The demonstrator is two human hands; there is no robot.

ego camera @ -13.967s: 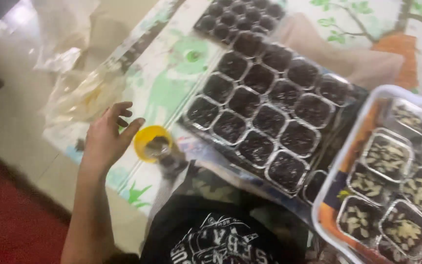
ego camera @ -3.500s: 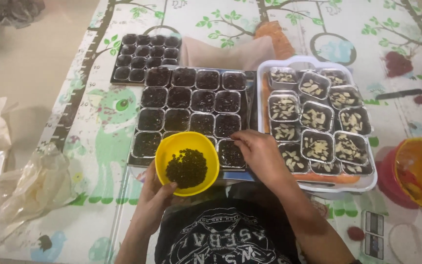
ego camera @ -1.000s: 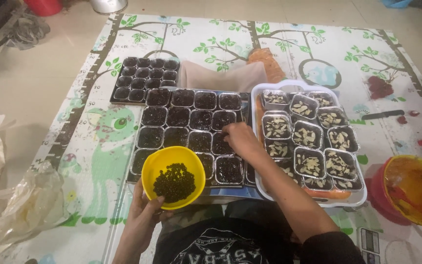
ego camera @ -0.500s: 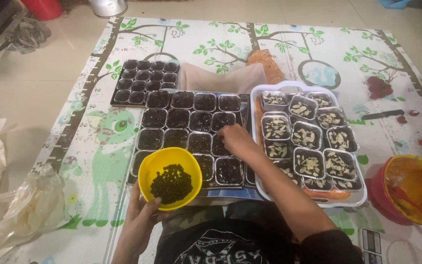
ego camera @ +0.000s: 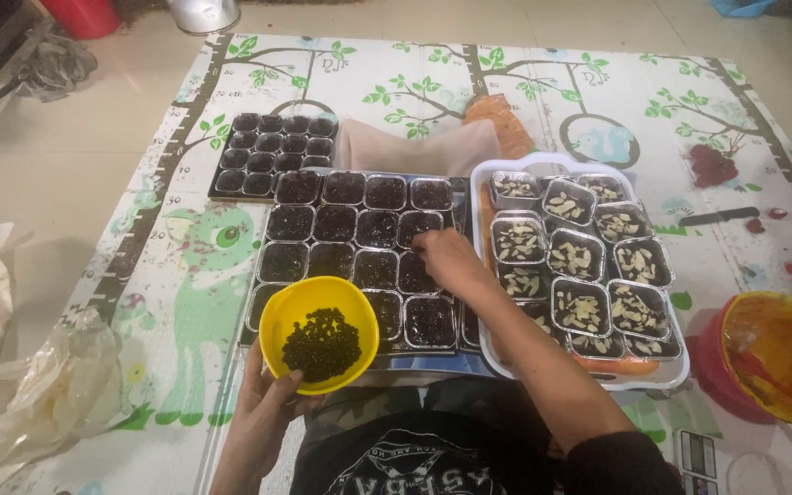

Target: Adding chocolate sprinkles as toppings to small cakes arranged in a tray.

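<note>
My left hand (ego camera: 265, 411) holds a yellow bowl (ego camera: 319, 333) of small dark pieces low in front of me, over the near edge of the trays. My right hand (ego camera: 448, 258) reaches out over a grid of small foil cups with dark filling (ego camera: 359, 248), fingers pinched together above a cup in the second row. What is between the fingertips cannot be made out. To the right stands a white tray (ego camera: 671, 371) with several foil cups topped with pale slivers (ego camera: 582, 259).
A smaller black tray of dark cups (ego camera: 270, 154) lies at the back left. An orange-yellow bowl with a stick in it (ego camera: 779, 357) sits at the right. Crumpled clear plastic bags (ego camera: 38, 390) lie left. A patterned play mat (ego camera: 185, 266) covers the floor.
My right hand has moved a little forward and left over the dark cups. The yellow bowl has stayed in my left hand, almost in place.
</note>
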